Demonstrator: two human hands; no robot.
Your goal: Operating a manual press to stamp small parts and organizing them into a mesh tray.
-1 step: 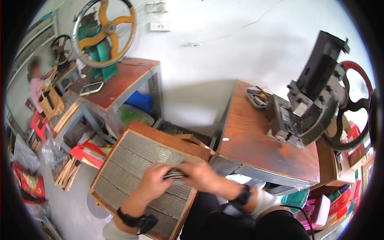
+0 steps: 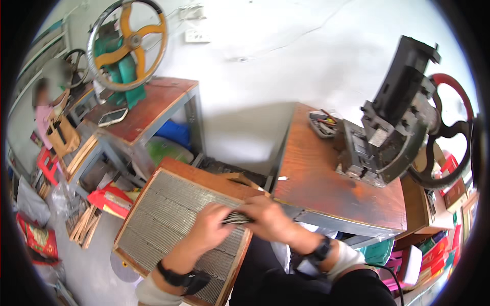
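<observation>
Between my two hands is a short row of thin, dark grey metal pieces (image 2: 238,219), pressed together side by side. My left hand (image 2: 208,229) is closed on its left end, and my right hand (image 2: 269,218) grips the other end. Both hands are above the right side of a shallow wooden tray (image 2: 204,179). Tight rows of small grey metal pieces (image 2: 171,201) cover the tray's inside; my left forearm hides part of them. Each wrist wears a black strap.
At right, a bench (image 2: 306,168) bears a dark hand-wheel machine (image 2: 395,117) and a small parts tray (image 2: 323,125). A bench at left holds a green machine with a yellow-spoked wheel (image 2: 133,41) and a phone (image 2: 113,117). Another person (image 2: 43,115) is far left.
Both hands, with the row of metal pieces between them, have shifted to the right over the tray. The surroundings slide slightly left in the picture.
</observation>
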